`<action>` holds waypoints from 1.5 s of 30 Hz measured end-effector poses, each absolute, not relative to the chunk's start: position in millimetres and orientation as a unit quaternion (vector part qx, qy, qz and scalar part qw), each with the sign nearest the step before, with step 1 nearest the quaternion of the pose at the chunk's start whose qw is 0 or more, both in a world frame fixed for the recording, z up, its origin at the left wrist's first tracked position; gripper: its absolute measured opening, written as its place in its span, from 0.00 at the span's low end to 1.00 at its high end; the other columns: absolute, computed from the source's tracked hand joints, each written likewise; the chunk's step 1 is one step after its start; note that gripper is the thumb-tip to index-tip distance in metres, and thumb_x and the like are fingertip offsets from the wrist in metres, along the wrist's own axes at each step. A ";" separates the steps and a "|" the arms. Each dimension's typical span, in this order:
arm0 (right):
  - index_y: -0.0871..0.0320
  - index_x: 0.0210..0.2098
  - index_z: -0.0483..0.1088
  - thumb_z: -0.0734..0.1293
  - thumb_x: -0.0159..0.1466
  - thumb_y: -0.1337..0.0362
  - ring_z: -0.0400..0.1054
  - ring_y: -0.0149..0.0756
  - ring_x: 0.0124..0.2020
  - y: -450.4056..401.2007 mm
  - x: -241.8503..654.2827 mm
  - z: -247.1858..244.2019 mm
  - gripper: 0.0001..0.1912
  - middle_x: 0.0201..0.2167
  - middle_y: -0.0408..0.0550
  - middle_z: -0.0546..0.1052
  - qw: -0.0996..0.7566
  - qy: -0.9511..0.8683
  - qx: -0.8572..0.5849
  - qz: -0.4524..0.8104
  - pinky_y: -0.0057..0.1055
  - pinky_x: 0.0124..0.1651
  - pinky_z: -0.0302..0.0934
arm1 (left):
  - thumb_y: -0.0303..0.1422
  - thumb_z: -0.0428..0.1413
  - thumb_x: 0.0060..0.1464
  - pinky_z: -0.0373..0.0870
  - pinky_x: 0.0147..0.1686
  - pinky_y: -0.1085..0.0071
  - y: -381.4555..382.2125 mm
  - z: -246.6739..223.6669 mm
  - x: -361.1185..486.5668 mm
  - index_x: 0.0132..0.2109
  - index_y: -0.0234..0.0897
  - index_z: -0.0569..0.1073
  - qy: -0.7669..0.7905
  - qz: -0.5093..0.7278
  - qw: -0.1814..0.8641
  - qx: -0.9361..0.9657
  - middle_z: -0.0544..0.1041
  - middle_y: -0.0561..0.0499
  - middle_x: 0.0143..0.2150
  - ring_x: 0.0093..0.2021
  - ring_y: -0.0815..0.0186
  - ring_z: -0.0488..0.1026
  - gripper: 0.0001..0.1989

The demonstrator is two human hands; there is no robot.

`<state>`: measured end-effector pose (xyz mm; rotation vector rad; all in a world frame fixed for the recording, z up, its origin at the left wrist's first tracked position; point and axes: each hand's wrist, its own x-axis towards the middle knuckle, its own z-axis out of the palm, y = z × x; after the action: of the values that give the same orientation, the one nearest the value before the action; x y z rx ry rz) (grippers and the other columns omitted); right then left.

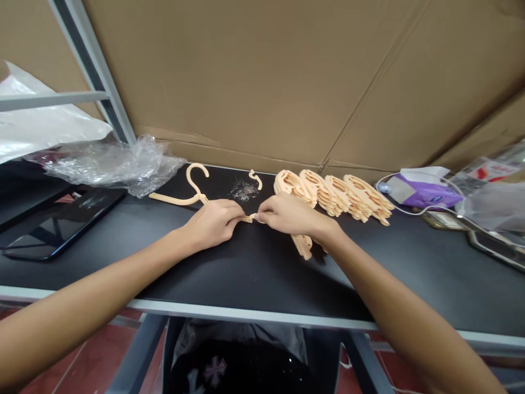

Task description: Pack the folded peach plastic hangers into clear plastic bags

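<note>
A peach-coloured plastic clothes hanger (176, 199) lies on the black table with its hook toward the back. My left hand (217, 221) is closed round its right arm, hiding most of that arm. The arm's end pokes out past my left fingertips. Just beside that end, my right hand (287, 212) is closed, thumb and fingers pinching something small and pale that I cannot make out. A small curved peach piece (256, 179) and a patch of fine shavings (244, 191) lie behind my hands. Stacked peach hangers (338, 194) stand right behind and beside my right hand.
Crumpled clear plastic (123, 161) and a dark glossy tablet-like panel (61, 224) are on the left. To the right are a purple tissue pack (430, 191), a white cable (404, 211) and a phone-like device (498, 249). A cardboard wall (262, 82) closes off the back.
</note>
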<state>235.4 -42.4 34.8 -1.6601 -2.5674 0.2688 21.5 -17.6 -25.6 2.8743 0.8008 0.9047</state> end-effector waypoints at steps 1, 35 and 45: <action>0.54 0.32 0.80 0.63 0.67 0.59 0.67 0.32 0.28 -42.7 235.4 35.3 0.14 0.28 0.45 0.79 0.037 -0.835 -0.541 0.087 0.29 0.30 0.50 | 0.24 0.49 0.62 0.75 0.45 0.61 -18.3 -25.3 21.7 0.39 0.33 0.79 0.261 0.288 0.014 0.921 0.82 0.43 0.40 0.41 0.57 0.79 0.13; 0.58 0.28 0.79 0.62 0.66 0.58 0.60 0.29 0.23 -35.3 234.1 30.9 0.17 0.23 0.43 0.74 0.029 -0.844 -0.521 0.123 0.29 0.28 0.48 | 0.22 0.54 0.59 0.71 0.42 0.67 -14.1 -23.4 24.7 0.34 0.36 0.79 0.255 0.308 0.065 0.914 0.81 0.50 0.32 0.37 0.62 0.74 0.11; 0.54 0.34 0.81 0.62 0.67 0.59 0.71 0.37 0.31 -43.1 225.9 30.1 0.16 0.31 0.50 0.81 0.002 -0.839 -0.543 0.033 0.31 0.31 0.51 | 0.21 0.55 0.58 0.70 0.41 0.67 -12.5 -25.2 23.9 0.36 0.35 0.81 0.255 0.309 0.068 0.914 0.82 0.49 0.32 0.36 0.62 0.73 0.10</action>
<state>225.9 -43.1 30.1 -1.7023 -2.6336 0.1037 23.9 -12.5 -25.2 2.7522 0.7669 0.9322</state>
